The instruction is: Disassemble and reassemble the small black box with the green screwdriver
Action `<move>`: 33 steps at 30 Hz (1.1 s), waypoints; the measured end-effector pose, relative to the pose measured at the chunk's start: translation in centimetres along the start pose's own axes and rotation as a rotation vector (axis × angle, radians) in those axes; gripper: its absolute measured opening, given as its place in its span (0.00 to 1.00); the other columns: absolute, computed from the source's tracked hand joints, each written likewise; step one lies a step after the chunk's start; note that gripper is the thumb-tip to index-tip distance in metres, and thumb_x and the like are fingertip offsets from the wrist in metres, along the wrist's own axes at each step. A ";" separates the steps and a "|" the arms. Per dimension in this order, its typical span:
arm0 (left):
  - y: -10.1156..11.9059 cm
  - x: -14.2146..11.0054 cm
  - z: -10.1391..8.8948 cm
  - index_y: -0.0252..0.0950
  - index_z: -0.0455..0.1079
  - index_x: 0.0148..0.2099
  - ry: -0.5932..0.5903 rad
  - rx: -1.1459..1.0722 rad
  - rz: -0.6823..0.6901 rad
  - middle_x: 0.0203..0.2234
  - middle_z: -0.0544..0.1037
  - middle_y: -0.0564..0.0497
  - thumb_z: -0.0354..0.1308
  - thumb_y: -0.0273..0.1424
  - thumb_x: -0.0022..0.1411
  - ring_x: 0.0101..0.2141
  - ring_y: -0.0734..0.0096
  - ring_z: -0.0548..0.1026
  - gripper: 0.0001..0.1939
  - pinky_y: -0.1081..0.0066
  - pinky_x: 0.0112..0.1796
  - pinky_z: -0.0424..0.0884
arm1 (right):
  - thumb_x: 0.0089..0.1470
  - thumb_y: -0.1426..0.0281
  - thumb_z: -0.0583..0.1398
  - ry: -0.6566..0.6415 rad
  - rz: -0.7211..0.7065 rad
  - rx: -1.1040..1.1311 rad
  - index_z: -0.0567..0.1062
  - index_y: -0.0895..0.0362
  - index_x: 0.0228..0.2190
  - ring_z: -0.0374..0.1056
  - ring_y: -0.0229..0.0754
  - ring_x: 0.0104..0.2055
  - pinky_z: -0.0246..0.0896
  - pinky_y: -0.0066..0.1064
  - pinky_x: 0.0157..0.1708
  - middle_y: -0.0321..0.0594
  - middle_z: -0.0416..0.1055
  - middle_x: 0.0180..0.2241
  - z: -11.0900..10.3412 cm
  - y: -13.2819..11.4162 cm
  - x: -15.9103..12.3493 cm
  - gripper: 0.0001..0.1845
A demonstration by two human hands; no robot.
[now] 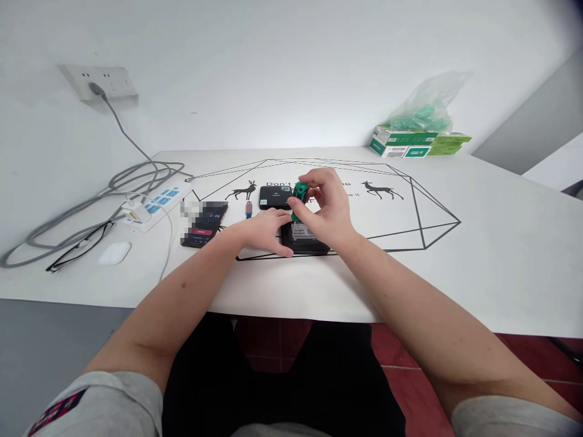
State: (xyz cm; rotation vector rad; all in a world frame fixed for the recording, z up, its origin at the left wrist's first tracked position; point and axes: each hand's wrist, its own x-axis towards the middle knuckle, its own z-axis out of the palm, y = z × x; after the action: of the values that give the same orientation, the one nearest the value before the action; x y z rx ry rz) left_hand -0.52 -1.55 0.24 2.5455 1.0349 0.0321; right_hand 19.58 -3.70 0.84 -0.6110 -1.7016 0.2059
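Note:
A flat black device point(314, 247) with a silver labelled part on its top lies on the table in front of me. My left hand point(266, 230) holds its left end, thumb at the near side and fingers at the far side. The fingertips are partly hidden. Above it, my right hand point(330, 203) is closed around the green and black handle of a screwdriver point(299, 193), which stands roughly upright. The screwdriver's tip cannot be made out. Just beyond the hands lies a black flat box point(274, 197) with small stickers. A second screwdriver point(248, 209) with a reddish and blue handle lies left of it.
On the left are a phone point(207, 223), a white power strip point(157, 207), coiled grey cable point(122, 176), glasses point(82, 246) and a white case point(115, 253). Green and white boxes point(403, 141) under a plastic bag point(428, 106) stand at the back right against the wall.

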 end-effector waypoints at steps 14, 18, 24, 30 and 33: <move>0.1 -0.1 -0.1 0.46 0.59 0.79 0.003 0.006 0.000 0.77 0.60 0.42 0.67 0.60 0.56 0.72 0.37 0.59 0.55 0.44 0.68 0.62 | 0.61 0.64 0.67 0.072 0.021 0.031 0.72 0.45 0.50 0.72 0.44 0.44 0.75 0.40 0.36 0.40 0.71 0.47 -0.1 0.1 0.0 0.17; 0.0 0.0 0.0 0.45 0.61 0.78 0.006 0.003 0.001 0.74 0.65 0.41 0.67 0.60 0.55 0.70 0.36 0.62 0.54 0.44 0.66 0.65 | 0.61 0.65 0.67 0.041 0.012 0.017 0.73 0.46 0.49 0.72 0.45 0.44 0.75 0.40 0.36 0.40 0.73 0.47 -0.1 0.1 -0.1 0.15; 0.2 0.0 0.0 0.41 0.66 0.73 0.019 0.017 0.007 0.71 0.68 0.39 0.67 0.60 0.56 0.68 0.36 0.64 0.50 0.46 0.65 0.66 | 0.63 0.65 0.63 0.000 0.047 0.126 0.73 0.46 0.52 0.77 0.46 0.45 0.79 0.45 0.45 0.42 0.77 0.50 0.0 0.1 -0.6 0.15; -0.1 0.1 0.2 0.42 0.68 0.72 0.024 0.025 -0.006 0.72 0.67 0.40 0.68 0.61 0.56 0.69 0.35 0.64 0.49 0.46 0.65 0.66 | 0.68 0.60 0.62 -0.100 0.042 0.144 0.75 0.46 0.54 0.79 0.50 0.50 0.80 0.48 0.48 0.44 0.79 0.52 -0.3 0.0 -0.4 0.15; -0.3 0.0 0.3 0.42 0.63 0.76 0.005 -0.031 -0.038 0.75 0.64 0.40 0.68 0.61 0.56 0.71 0.35 0.61 0.53 0.47 0.64 0.67 | 0.61 0.58 0.69 -0.105 -0.044 0.039 0.77 0.46 0.53 0.74 0.47 0.43 0.79 0.45 0.39 0.45 0.75 0.50 -0.2 0.2 -0.1 0.20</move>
State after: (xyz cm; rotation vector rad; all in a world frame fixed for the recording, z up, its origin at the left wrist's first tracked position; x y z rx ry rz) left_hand -0.68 -1.40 -0.13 2.4989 1.0757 0.0431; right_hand 19.86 -3.64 0.70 -0.5415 -1.8063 0.2435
